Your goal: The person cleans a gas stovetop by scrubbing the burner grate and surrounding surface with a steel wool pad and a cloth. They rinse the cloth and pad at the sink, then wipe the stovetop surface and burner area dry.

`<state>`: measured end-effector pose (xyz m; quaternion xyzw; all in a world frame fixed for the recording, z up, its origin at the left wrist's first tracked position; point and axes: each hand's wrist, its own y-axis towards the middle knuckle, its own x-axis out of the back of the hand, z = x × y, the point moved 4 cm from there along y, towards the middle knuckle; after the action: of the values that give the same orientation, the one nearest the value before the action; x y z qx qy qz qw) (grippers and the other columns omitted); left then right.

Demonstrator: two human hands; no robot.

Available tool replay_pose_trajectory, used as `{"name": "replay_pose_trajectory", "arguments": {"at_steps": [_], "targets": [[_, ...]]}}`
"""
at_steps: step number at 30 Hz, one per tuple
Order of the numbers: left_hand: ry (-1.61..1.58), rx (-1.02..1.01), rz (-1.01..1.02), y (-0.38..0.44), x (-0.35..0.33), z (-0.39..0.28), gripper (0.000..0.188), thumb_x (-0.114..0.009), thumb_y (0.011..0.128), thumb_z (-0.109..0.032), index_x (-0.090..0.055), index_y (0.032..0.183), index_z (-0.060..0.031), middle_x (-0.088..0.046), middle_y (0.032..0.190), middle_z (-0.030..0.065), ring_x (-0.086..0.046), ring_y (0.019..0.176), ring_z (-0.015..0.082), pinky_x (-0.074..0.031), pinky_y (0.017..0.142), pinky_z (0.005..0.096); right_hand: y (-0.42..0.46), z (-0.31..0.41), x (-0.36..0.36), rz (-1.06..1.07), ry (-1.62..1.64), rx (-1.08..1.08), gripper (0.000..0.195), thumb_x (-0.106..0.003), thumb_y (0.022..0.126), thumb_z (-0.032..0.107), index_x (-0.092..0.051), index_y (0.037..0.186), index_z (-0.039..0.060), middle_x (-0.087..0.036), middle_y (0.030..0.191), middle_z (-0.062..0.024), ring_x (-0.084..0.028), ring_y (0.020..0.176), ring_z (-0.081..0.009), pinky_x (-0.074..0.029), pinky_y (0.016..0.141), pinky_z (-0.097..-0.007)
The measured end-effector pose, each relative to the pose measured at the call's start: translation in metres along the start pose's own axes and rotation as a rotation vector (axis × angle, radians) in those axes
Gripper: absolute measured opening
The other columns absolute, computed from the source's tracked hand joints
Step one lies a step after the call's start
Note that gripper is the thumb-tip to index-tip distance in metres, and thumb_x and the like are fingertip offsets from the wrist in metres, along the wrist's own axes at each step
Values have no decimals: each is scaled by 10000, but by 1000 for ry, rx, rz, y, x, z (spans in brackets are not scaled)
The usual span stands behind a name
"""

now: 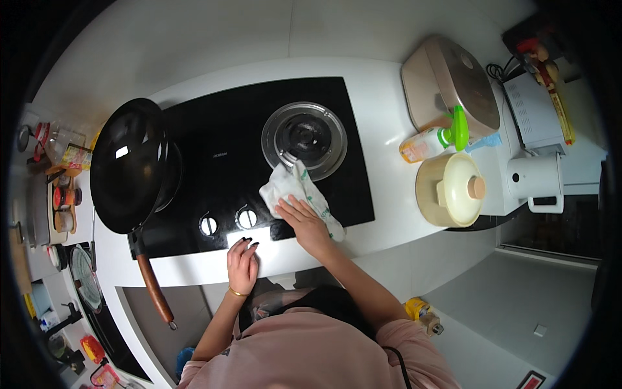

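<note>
My right hand (307,226) holds a white cloth with green print (291,187) flat against the black glass gas hob (214,126), fingers stretched out over it. The cloth's far end touches the ring of the right burner (305,138), which has no pot support on it. At the hob's front edge, my left hand (242,265) rests with loosely bent fingers and nothing in it. Two control knobs (228,222) sit just beyond that hand. A black wok (129,165) with a wooden handle (154,291) is tilted over the left burner.
To the right stand a spray bottle (423,144) with a green trigger, a cream lidded pot (437,192), a rice cooker (427,82) and a white kettle (534,182). Seasoning jars (65,197) line the left side. The wok's handle juts past the counter's front edge.
</note>
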<state>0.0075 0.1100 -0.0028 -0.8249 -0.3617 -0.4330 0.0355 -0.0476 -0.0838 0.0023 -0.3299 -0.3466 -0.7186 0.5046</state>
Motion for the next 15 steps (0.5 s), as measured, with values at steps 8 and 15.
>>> {"name": "replay_pose_trajectory", "arguments": {"at_steps": [8,15], "targets": [[135,99,-62,4,-12,1,270,-555,748,-24,-573,1018,-30,-487,1132,165,-444,1099,361,-363,939,438,9,-128,61,-211,-34,-143,370,-430,833,-20,-533,1178,66,-492,1273,-98,-410,1225,-290,-309,1018,-404],[160,101,-50,10,-13,-3,283,-576,734,-53,-565,1016,-36,-503,1111,159,-462,1078,350,-375,928,433,157,-230,78,69,315,206,322,-431,867,-15,-559,1148,76,-498,1275,-101,-337,1286,-260,-286,1048,-359]]}}
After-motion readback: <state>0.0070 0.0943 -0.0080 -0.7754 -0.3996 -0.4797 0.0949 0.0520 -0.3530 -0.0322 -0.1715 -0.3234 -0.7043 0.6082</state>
